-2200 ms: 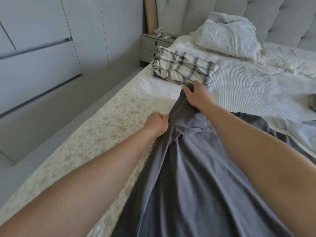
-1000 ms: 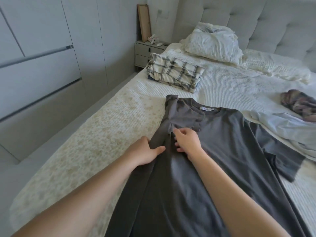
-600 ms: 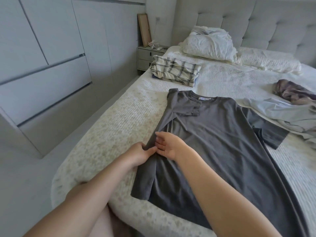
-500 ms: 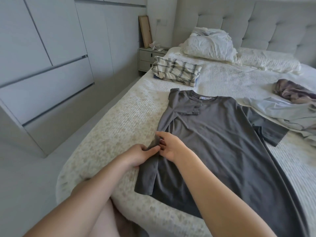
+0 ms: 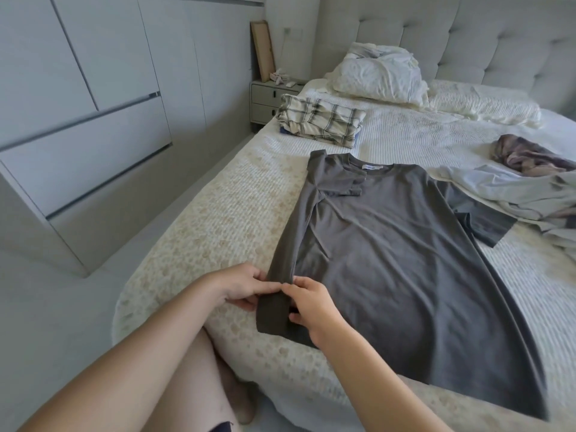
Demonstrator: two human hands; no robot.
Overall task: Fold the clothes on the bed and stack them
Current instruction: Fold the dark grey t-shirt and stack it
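Dark grey cotton t-shirt [image 5: 389, 260] x1, flat on bed [image 5: 218, 219], left strip folded in. Left hand [image 5: 240, 286] + right hand [image 5: 311, 304] both pinching that fold near hem. Folded plaid stack [image 5: 322, 123] x1; what's underneath mostly hidden.

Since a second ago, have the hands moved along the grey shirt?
Yes. Both the left hand and right hand slid down the grey shirt from near the collar to its bottom hem, away from the plaid stack.

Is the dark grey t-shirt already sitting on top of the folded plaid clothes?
No, the dark grey t-shirt lies spread flat on the bed, apart from the folded plaid clothes.
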